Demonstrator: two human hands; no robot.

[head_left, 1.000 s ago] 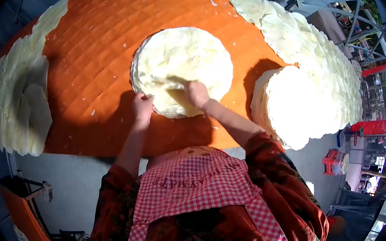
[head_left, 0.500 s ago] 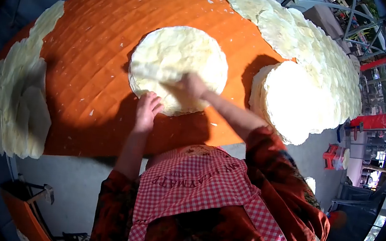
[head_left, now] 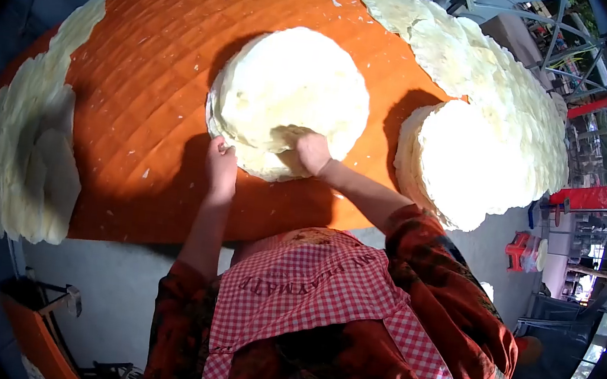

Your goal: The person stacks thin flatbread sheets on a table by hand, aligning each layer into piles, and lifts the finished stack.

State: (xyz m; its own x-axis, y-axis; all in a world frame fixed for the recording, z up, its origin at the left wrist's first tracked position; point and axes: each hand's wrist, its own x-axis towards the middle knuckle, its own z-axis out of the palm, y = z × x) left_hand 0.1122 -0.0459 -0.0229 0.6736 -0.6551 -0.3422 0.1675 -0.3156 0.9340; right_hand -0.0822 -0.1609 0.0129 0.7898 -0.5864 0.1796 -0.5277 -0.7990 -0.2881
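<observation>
A pale, thin round flatbread [head_left: 297, 76] lies over other round sheets in the middle of the orange table. Its upper layer looks raised, with a fold and shadow at the near side. My right hand [head_left: 313, 153] is closed on that near edge, knuckles up. At the lower left rim of the same pile, my left hand [head_left: 222, 169] has its fingers bent and pinched against the sheets' edge. Its fingertips are partly hidden. The lower sheets [head_left: 265, 166] show beneath the raised layer, between my hands.
A tall, brightly lit stack of flatbreads [head_left: 464, 163] stands to the right. Overlapping sheets [head_left: 510, 86] cover the far right of the orange table [head_left: 142, 96], and more sheets [head_left: 31, 151] lie along its left end. A red stool [head_left: 517, 251] is on the floor at right.
The upper flatbread has risen and looks larger and brighter, exposing sheets under its near edge. My right hand has moved slightly down and right; my left hand's fingers have drawn in at the rim.
</observation>
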